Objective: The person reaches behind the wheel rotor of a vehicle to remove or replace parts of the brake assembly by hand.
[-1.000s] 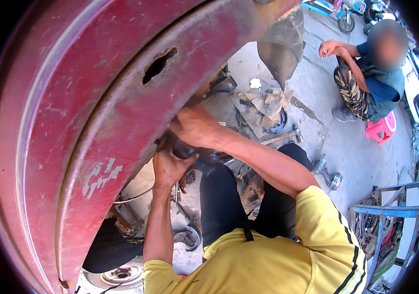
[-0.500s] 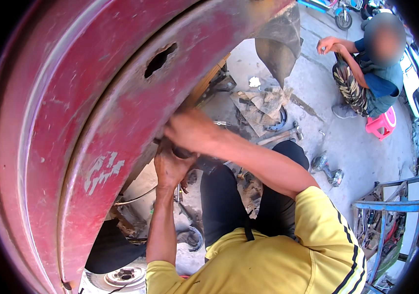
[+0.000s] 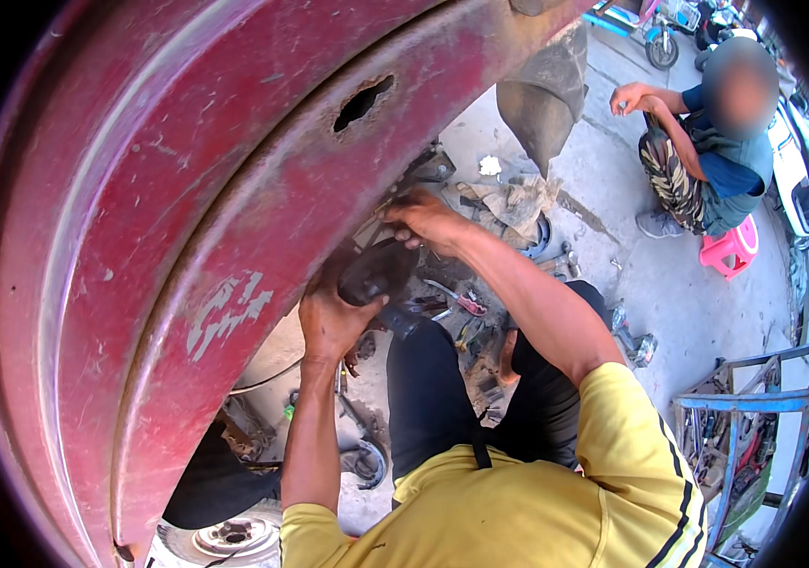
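Note:
My left hand is closed at the lower left side of a dark, greasy round metal part, with the thumb lying along its near edge. This part sits under the edge of a red vehicle body panel, which hides some of the fingers. Up and to the right of it, my right hand has its fingers curled beside the panel's edge. Whatever its fingertips hold is too dark to make out. A tool with a red handle lies on the ground below my right forearm.
Curved brake shoes and a hammer lie on the concrete. At the right stands a blue metal rack. A person sits on a pink stool. A wheel lies at lower left.
My right hand has moved up and right, away from my left hand, uncovering the round part. My left hand stays in place. The red panel has shifted slightly rightward in view.

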The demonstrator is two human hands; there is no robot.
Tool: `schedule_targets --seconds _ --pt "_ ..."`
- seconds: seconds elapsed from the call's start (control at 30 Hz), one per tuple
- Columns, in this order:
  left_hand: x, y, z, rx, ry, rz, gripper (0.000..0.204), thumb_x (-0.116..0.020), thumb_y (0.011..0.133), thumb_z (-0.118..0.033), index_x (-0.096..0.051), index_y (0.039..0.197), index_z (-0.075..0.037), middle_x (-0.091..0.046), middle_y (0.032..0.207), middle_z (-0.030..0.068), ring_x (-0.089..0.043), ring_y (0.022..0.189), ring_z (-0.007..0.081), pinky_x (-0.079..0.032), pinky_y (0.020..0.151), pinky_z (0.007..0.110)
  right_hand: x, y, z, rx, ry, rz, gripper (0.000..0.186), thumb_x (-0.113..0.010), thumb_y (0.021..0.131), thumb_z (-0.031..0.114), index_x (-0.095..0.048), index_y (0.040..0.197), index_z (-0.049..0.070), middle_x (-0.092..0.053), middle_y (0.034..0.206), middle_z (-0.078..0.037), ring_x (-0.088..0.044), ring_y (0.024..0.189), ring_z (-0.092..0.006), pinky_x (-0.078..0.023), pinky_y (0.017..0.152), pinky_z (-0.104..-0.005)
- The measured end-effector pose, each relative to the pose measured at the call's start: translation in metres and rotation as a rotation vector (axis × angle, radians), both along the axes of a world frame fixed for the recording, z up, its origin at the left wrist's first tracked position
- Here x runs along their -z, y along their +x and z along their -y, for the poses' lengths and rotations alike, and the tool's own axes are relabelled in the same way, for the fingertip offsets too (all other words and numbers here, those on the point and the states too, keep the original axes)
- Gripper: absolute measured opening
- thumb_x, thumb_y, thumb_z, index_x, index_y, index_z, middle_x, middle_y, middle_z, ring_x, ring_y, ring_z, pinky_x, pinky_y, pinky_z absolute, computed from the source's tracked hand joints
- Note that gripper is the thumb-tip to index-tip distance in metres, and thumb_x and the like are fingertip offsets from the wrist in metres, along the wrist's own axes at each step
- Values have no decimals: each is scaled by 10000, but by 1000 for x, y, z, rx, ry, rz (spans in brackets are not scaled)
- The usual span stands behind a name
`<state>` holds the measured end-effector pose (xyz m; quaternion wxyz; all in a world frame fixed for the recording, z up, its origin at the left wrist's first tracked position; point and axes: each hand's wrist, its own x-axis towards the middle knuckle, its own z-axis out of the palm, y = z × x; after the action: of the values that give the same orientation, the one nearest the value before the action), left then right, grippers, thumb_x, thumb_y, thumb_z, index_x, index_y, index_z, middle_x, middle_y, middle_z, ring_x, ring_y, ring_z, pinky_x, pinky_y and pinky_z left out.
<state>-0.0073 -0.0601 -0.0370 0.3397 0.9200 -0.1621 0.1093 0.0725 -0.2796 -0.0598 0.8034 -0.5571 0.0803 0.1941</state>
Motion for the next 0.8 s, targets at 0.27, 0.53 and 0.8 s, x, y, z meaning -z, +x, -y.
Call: schedule_targets --seconds 0.27,0.53,0.8 --pt "-4 -1 1 -1 -3 -19 549 -942 612 -210 -696 1054 4 -704 1018 196 -705 933 377 -565 831 451 -3 1 5 -25 13 -69 167 -695 949 92 -636 1064 -15 -626 833 -73 -530 625 -122 -370 455 -242" --pt "-2 -2 0 -28 12 -38 563 -941 615 -214 -693 1070 5 -708 1012 199 -709 934 372 -566 831 440 -4 11 9 -146 -333 28 278 -756 923 245 -697 1069 17 -595 866 -29 -501 638 -82 -331 486 -232" --pt "-4 -1 -1 -24 -8 -140 563 -917 627 -219 -703 1119 -46 -687 1082 163 -681 1026 377 -552 904 463 26 14 -2 -55 -295 89 443 -788 878 300 -716 1214 20 -699 1138 -98 -613 974 -175 -489 836 -324"
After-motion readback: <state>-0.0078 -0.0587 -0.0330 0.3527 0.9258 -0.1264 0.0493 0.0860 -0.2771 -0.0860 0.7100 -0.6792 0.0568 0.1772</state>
